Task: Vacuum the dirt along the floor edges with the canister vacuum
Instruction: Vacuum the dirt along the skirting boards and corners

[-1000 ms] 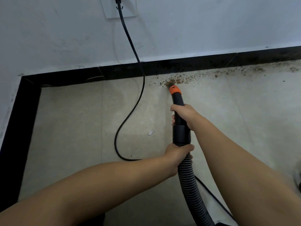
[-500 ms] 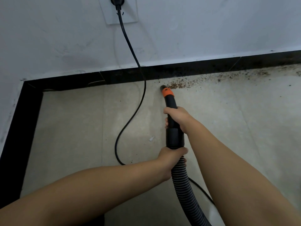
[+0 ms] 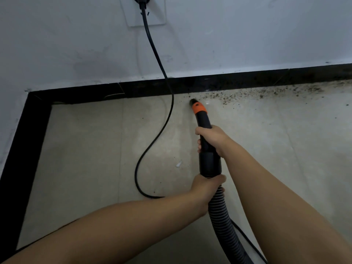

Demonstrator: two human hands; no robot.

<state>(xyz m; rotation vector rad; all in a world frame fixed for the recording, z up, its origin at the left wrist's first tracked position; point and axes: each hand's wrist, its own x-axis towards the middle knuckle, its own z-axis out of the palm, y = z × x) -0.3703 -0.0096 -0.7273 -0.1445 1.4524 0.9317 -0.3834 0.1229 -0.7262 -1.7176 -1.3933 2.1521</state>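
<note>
- Since a second ago, the nozzle has slid left along the skirting; the clump of crumbs it was buried in then is gone, and bare tile now lies under and left of its tip.
- That suggests the stretch of edge nearest the power cord is cleaned, while the work to the right remains.
- Right hand wraps the black wand just behind the nozzle, fingers curled round its underside, thumb side on top.
- Left hand grips further back from the nozzle, where the wand's thick collar meets the ribbed hose, fingers closed round the joint.
- Nozzle itself: an orange band behind a dark slanted mouth, tilted down and touching or nearly touching the floor, just beside the skirting.
- Dirt runs as a brown speckled band right of the nozzle, hugging the skirting and reaching the frame's right edge, denser far from the nozzle.
- Left of the nozzle, the cord drops from a wall socket, loops over the tile and runs back under the arms.
- A small white scrap lies on the tile near the wand, below and left of the nozzle.
- Judged from this, the next sweep should go rightward from the nozzle.
</note>
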